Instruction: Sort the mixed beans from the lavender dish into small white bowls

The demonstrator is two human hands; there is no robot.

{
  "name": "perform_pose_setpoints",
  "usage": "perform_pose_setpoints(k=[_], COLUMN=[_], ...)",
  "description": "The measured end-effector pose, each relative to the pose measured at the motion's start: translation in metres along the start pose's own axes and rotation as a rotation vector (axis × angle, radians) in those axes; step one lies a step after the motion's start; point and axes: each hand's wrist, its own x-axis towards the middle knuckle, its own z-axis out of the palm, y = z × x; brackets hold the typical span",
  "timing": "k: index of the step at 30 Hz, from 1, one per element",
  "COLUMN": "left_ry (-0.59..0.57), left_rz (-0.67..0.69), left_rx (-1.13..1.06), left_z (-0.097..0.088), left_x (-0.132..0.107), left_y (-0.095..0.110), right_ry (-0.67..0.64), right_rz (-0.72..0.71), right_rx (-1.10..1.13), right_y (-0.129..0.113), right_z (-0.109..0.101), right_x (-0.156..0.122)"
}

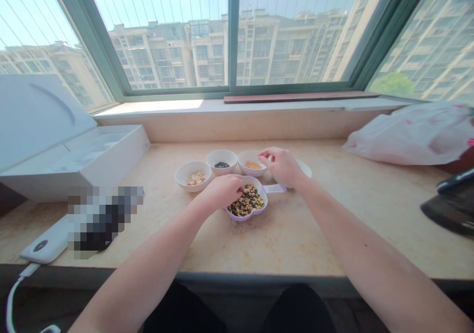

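A lilac flower-shaped dish [255, 211] of mixed beans and grains sits on the stone sill in front of me. My left hand [221, 191] rests on its left rim with its fingers curled into the mix in a pinch. My right hand [282, 166] is beyond the dish, fingertips pinched together at the edge of a white bowl of yellow grains [252, 163]. Left of that stand a white bowl of black seeds [221, 161] and a white bowl of pale and red pieces [193, 175]. Another white dish [305, 168] is mostly hidden behind my right hand.
An open white box [79, 158] with its lid up fills the left of the sill. A white power bank [47, 245] with a cable lies at the front left. A white plastic bag [411, 133] and a dark object [452, 204] are at the right.
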Motion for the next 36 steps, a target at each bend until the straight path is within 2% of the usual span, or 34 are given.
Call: perform_pose_setpoints(k=[10, 13, 18, 24, 31, 34, 36], left_ry=[-0.045, -0.013, 0.062, 0.195, 0.231, 0.226, 0.247], left_rz=[0.074, 0.080, 0.111, -0.099, -0.198, -0.202, -0.184], left_rx=[0.125, 0.093, -0.154, -0.605, -0.963, -1.042, -0.952], left_z=[0.007, 0.008, 0.000, -0.010, -0.009, -0.009, -0.010], left_x=[0.007, 0.008, 0.005, 0.002, 0.005, 0.003, 0.002], left_y=[-0.005, -0.008, -0.011, -0.008, -0.006, -0.004, -0.004], right_ry=[-0.012, -0.020, 0.002, -0.009, -0.005, -0.006, -0.007], right_rz=[-0.110, -0.110, -0.112, -0.101, -0.101, -0.105, -0.103], right_rx=[-0.008, 0.002, 0.022, 0.030, 0.031, 0.042, 0.048], right_y=[-0.015, -0.017, -0.019, -0.021, -0.020, -0.022, -0.023], right_z=[0.003, 0.003, 0.003, 0.004, 0.008, 0.009, 0.009], right_x=[-0.009, -0.011, -0.012, -0.014, -0.015, -0.015, -0.016])
